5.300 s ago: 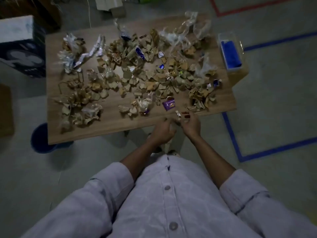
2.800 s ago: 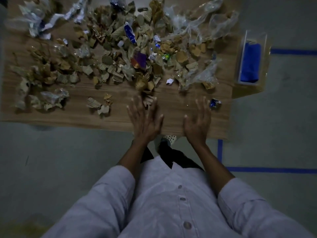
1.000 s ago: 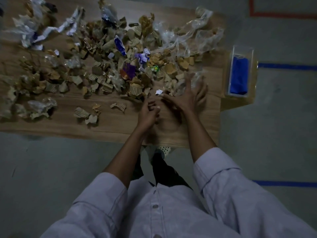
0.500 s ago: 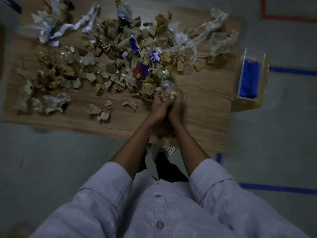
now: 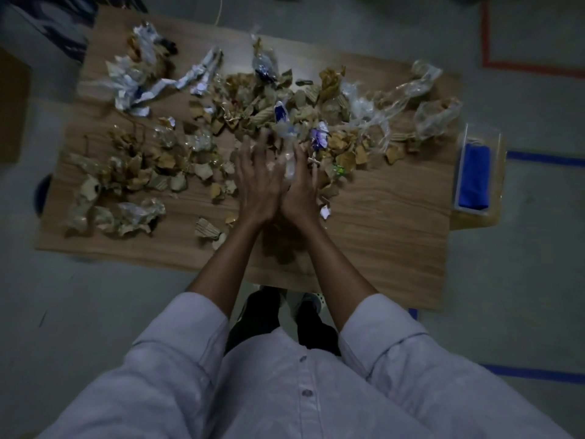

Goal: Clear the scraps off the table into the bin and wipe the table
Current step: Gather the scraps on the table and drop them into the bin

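Here the left hand (image 5: 256, 182) and right hand (image 5: 302, 182) lie side by side, fingers straight, heels touching, pushing into the scraps (image 5: 285, 112) strewn over the bench (image 5: 395, 236). Light bits could slip between the palms, because the likely bin (image 5: 42, 193) sits well apart, under the bench's left end.

**Both grips meet at the scrap pile**

The left grip (image 5: 256, 182) and right grip (image 5: 300, 185) lie side by side, touching, fingers straight, over the wooden counter (image 5: 380, 236). A clear plastic scrap (image 5: 289, 167) sits between their fingers. Ahead and left of them spread cardboard and wrapper scraps (image 5: 253, 112). Well right of the right grip, a clear box (image 5: 497, 160) holds a blue cloth (image 5: 474, 175).
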The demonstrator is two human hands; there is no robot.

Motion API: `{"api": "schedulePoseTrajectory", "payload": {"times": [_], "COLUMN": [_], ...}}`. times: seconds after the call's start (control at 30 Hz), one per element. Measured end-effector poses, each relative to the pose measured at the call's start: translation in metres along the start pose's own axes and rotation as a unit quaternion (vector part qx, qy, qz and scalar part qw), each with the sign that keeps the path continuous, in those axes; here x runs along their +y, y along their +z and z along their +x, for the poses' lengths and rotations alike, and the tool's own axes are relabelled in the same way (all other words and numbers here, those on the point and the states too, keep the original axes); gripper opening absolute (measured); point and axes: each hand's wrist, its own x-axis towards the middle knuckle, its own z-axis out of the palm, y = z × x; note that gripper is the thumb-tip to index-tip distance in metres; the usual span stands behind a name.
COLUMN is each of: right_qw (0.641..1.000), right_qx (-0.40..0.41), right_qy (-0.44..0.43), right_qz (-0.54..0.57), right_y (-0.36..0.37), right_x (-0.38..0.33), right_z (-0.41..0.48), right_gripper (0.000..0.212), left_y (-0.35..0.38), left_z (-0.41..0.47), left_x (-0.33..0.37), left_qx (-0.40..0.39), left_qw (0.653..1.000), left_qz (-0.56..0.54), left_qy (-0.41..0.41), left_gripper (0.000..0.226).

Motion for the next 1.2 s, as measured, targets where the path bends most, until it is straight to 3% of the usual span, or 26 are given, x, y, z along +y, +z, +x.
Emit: {"api": "schedulePoseTrajectory", "payload": {"times": [0.1,0.23,0.33,0.43,0.57,0.7,0.83,1.03,1.13,1.2], "right_qw": [0.996,0.996,0.996,0.999,0.989,0.973,0.96,0.958,0.963,0.967], "right_qx": [-0.025,0.008,-0.01,-0.015,0.132,0.211,0.254,0.201,0.165,0.117], "right_qy": [-0.001,-0.014,-0.042,-0.027,-0.008,0.075,0.091,0.131,0.113,0.119], "right_qz": [-0.089,-0.085,-0.079,-0.044,-0.066,-0.054,-0.08,-0.155,-0.179,-0.191], "right_y": [0.009,-0.009,-0.034,-0.07,-0.113,-0.143,-0.173,-0.207,-0.217,-0.22], "right_x": [0.012,0.009,0.009,0.021,0.041,0.06,0.084,0.126,0.15,0.159], "right_z": [0.0,0.009,0.007,0.002,0.006,0.03,0.067,0.132,0.161,0.176], "right_gripper": [0.072,0.073,0.08,0.086,0.057,0.054,0.066,0.111,0.117,0.108], "left_y": [0.01,0.006,0.004,0.009,0.036,0.078,0.125,0.182,0.197,0.205], "left_z": [0.015,0.022,0.016,0.006,0.004,0.026,0.055,0.083,0.094,0.103], "left_x": [-0.028,-0.016,0.006,0.036,0.075,0.105,0.124,0.137,0.131,0.124], "left_qx": [-0.087,-0.052,-0.053,-0.061,-0.089,-0.113,-0.11,-0.103,-0.059,-0.065], "left_qw": [0.994,0.996,0.993,0.985,0.97,0.966,0.969,0.977,0.976,0.968], "left_qz": [0.07,0.046,0.062,0.071,0.069,0.117,0.16,0.171,0.204,0.234], "left_qy": [0.017,0.054,0.083,0.147,0.215,0.199,0.152,0.069,0.057,0.057], "left_gripper": [0.082,0.077,0.081,0.069,0.061,0.065,0.061,0.056,0.059,0.063]}}
